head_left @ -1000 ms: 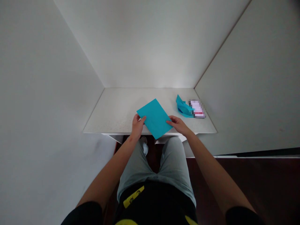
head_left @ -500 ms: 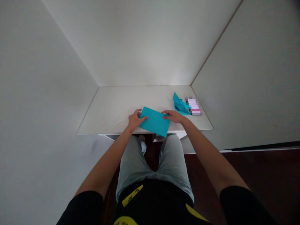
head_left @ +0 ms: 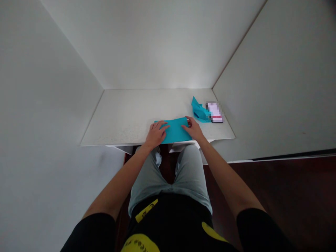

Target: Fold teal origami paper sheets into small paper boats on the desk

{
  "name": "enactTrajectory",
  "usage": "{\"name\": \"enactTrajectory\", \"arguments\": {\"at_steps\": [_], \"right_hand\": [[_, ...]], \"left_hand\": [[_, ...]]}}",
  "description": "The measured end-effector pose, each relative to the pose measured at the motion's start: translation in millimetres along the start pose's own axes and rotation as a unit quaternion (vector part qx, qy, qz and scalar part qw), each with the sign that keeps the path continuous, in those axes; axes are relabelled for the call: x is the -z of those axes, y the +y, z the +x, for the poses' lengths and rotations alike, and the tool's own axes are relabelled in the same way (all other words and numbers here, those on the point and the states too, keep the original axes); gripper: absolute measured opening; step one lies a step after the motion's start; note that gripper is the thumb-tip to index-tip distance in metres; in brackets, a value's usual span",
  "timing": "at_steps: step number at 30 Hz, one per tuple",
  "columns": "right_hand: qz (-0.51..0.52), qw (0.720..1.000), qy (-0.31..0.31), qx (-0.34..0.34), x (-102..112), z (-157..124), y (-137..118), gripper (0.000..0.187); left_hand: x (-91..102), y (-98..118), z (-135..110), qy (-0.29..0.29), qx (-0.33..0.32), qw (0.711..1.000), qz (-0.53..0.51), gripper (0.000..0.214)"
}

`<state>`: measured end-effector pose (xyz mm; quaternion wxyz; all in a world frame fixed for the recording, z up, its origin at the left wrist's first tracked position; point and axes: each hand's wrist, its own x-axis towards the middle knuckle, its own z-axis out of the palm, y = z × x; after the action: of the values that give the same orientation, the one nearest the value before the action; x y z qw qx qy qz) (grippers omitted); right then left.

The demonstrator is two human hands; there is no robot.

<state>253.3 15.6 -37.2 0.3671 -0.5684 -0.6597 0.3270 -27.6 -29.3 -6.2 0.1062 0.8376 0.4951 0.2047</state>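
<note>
Blue paper (head_left: 175,128) flat on table (head_left: 123,119), near edge. Left hand (head_left: 156,133) presses its left end, right hand (head_left: 193,128) its right end; both grips wide, fingers flat. Folded blue piece (head_left: 199,112) far right.

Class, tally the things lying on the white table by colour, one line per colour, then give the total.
Blue: 2, the paper sheet under the left hand and right hand, and the folded paper shape at the back right.
White and pink: 1, a small blurred item beside that shape.
Total: 3
</note>
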Motion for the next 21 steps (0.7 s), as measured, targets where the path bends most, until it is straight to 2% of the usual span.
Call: {"name": "enactTrajectory", "arguments": {"at_steps": [2, 5, 9, 12, 15, 18, 21], "right_hand": [[-0.039, 0.999, -0.017, 0.034, -0.7, -6.8, -7.4, 0.062], [-0.123, 0.984, -0.061, 0.112, -1.1, -16.5, -19.3, 0.045], [-0.229, 0.950, -0.124, 0.169, -3.0, -35.3, -29.8, 0.049], [-0.282, 0.932, -0.138, 0.181, -5.3, -53.9, -33.3, 0.054], [-0.304, 0.925, -0.139, 0.178, -8.3, -66.2, -35.1, 0.062], [-0.299, 0.930, -0.133, 0.166, -16.3, -62.5, -38.2, 0.061], [-0.275, 0.941, -0.132, 0.149, -33.5, -46.4, -43.2, 0.064]], "left_hand": [[-2.2, 1.0, -1.3, -0.029, -0.035, 0.999, -0.012, 0.046], [-5.8, -0.1, -1.8, -0.041, -0.035, 0.998, -0.014, 0.050], [-9.3, 0.3, 1.4, -0.039, -0.013, 0.999, -0.010, 0.052], [-12.4, 6.4, 6.4, -0.043, 0.013, 0.999, 0.015, 0.059], [-16.4, 15.4, 11.0, -0.042, 0.031, 0.998, 0.047, 0.067], [-19.6, 20.3, 12.8, -0.036, 0.025, 0.998, 0.053, 0.067], [-21.4, 18.0, 13.0, -0.039, -0.004, 0.998, 0.043, 0.068]]}}
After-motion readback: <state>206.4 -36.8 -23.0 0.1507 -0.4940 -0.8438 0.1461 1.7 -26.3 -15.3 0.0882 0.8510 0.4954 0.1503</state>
